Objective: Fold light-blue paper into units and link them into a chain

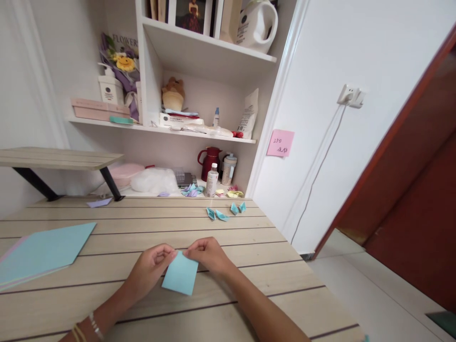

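Note:
A small folded light-blue paper (180, 274) lies on the wooden table (228, 237) between my hands. My left hand (151, 266) pinches its upper left corner with curled fingers. My right hand (206, 254) is closed on its upper right corner. Both forearms reach in from the bottom edge. Several small folded blue paper pieces (224, 212) sit farther back on the table, beyond my right hand.
A stack of light-blue paper sheets (41, 251) lies at the left. A raised wooden shelf board (57, 159) stands at the back left. White shelves (199, 133) hold a red jug (211, 161), bottles and clutter. The table's right edge drops to the tiled floor.

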`<state>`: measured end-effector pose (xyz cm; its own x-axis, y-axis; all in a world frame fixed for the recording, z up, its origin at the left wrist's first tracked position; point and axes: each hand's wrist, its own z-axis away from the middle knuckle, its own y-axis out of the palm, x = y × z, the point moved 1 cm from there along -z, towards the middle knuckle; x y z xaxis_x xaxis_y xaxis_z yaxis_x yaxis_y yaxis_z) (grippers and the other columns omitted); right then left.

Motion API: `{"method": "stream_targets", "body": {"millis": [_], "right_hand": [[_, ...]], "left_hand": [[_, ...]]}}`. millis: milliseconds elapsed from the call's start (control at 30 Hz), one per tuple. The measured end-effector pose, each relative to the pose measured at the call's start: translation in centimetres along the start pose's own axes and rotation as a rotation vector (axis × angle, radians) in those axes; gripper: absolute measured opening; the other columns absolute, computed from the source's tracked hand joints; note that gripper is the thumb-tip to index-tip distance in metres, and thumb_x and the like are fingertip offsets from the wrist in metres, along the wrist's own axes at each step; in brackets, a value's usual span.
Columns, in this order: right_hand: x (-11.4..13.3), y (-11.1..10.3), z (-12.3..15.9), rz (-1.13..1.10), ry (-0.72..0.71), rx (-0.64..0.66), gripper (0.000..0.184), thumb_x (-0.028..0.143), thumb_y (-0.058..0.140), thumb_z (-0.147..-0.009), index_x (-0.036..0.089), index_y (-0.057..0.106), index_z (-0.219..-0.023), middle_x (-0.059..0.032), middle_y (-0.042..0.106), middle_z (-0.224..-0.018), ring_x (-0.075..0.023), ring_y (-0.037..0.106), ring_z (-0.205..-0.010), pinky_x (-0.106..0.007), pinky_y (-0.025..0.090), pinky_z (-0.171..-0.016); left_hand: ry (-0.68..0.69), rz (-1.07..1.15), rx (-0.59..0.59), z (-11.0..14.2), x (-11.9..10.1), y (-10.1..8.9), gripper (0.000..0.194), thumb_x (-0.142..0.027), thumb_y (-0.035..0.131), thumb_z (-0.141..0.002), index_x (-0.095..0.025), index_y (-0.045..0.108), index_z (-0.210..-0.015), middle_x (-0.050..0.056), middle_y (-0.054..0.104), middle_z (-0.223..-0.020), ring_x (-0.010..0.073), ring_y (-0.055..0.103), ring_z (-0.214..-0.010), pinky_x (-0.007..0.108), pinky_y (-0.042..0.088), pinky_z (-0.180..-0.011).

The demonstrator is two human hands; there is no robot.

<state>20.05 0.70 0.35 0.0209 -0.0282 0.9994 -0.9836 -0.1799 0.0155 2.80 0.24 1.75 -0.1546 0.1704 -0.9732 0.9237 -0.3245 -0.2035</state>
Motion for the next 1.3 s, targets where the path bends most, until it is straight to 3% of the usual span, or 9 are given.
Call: {"method": "stream_targets", "body": {"millis": [233,533,767,933,1133,1300], "right_hand": [[0.3,-0.2,0.0,0.084,-0.089,-0.049,0.029,0.042,0.069,-0.06,0.013,0.067,-0.064,-0.0013,0.061,-0.056,-0.0104,0.049,-0.051,-0.022,0.036,-0.049],[-0.1,-0.6,-0.5,0.092,-0.105,-0.127,0.028,0.041,0.068,-0.061,0.014,0.063,-0.058,-0.0005,0.058,-0.051,-0.0112,0.05,-0.049,-0.022,0.037,-0.048],[-0.7,-0.5,-0.6,0.065,-0.099,-0.114,0.033,0.046,0.065,-0.064,0.014,0.058,-0.055,0.0009,0.055,-0.049,-0.0101,0.047,-0.048,-0.021,0.035,-0.048],[-0.7,-0.9,-0.8,0.223,-0.157,-0.191,0.031,0.044,0.063,-0.066,0.015,0.06,-0.056,0.0015,0.053,-0.047,-0.0095,0.043,-0.046,-0.021,0.032,-0.046],[-0.4,-0.9,-0.7,0.079,-0.179,-0.09,0.028,0.043,0.065,-0.066,0.015,0.063,-0.07,0.0019,0.053,-0.055,-0.009,0.043,-0.051,-0.02,0.032,-0.048],[-0.2,-0.6,-0.3,0.078,-0.165,-0.062,0.028,0.041,0.067,-0.065,0.014,0.059,-0.065,0.0038,0.047,-0.05,-0.0072,0.037,-0.045,-0.019,0.027,-0.042]], "left_hand": [[0.015,-0.001,-0.082,0.0,-0.1,-0.3,0.028,-0.043,0.058,-0.07,-0.016,0.059,-0.067,0.0,0.057,-0.059,0.0144,0.052,-0.056,0.022,0.041,-0.053],[0.02,0.027,-0.125,-0.5,0.6,-0.7,0.026,-0.043,0.06,-0.069,-0.016,0.061,-0.069,0.001,0.061,-0.063,0.016,0.056,-0.059,0.024,0.044,-0.055],[0.004,0.034,-0.184,-0.2,0.1,-0.5,0.026,-0.042,0.062,-0.066,-0.016,0.061,-0.066,0.002,0.062,-0.06,0.0153,0.057,-0.056,0.024,0.045,-0.055],[0.003,0.079,-0.137,0.0,-0.4,-0.4,0.024,-0.04,0.062,-0.067,-0.016,0.061,-0.066,-0.001,0.06,-0.055,0.0129,0.054,-0.05,0.023,0.044,-0.05],[-0.001,0.163,-0.008,0.1,0.0,0.0,0.033,-0.036,0.064,-0.068,-0.015,0.064,-0.093,0.001,0.063,-0.06,0.0139,0.057,-0.054,0.026,0.048,-0.055],[-0.054,0.168,0.031,-0.1,0.9,0.1,0.033,-0.037,0.065,-0.067,-0.014,0.067,-0.091,0.006,0.069,-0.074,0.0174,0.061,-0.065,0.028,0.05,-0.061]]}}
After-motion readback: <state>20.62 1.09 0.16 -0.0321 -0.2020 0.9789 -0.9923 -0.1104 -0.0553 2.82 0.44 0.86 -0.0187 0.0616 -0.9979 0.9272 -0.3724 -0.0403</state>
